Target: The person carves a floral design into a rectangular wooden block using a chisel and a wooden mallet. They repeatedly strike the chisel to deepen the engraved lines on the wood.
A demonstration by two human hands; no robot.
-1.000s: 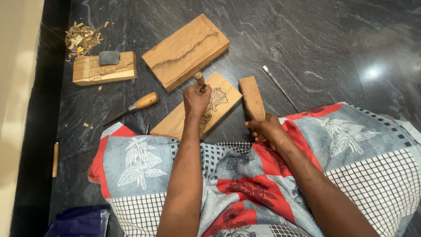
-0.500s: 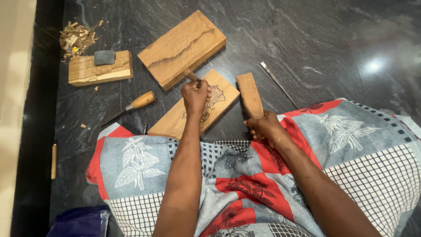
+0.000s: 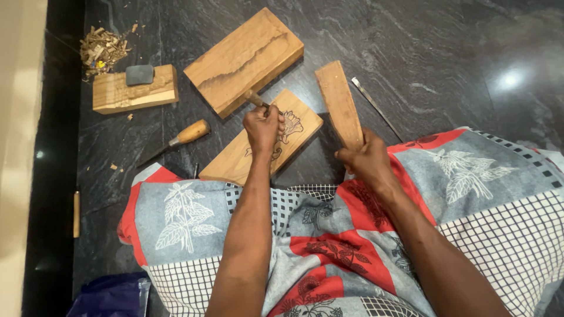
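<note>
Dark veined stone floor [image 3: 446,64] fills the view, with the person seated on it and a patterned red, grey and checked cloth [image 3: 352,235] spread over the lap. Largest of the wood pieces is a thick rectangular wooden block [image 3: 244,58] lying flat ahead, and touching its near edge lies the carving panel [image 3: 247,155], a flat board with a floral motif cut at its far end, its near end against the cloth. Off to the left sits a smaller wood block [image 3: 132,91] with a grey sharpening stone [image 3: 140,74] on top, and a heap of wood shavings [image 3: 103,50] behind it. The right hand [image 3: 367,161] has its fingers clamped round the lower end of a flat wooden mallet [image 3: 339,103], held raised just right of the panel. The left hand [image 3: 262,126] is closed round a chisel [image 3: 257,98], handle end poking out above the fist, blade hidden but seemingly set on the motif. This looks like the cutting step: the tool is placed and the mallet poised, so the next move would call for a measured strike on the handle end. A spare wooden-handled chisel [image 3: 179,140] lies left of the panel, and a thin metal rod [image 3: 376,108] lies right of the mallet.
</note>
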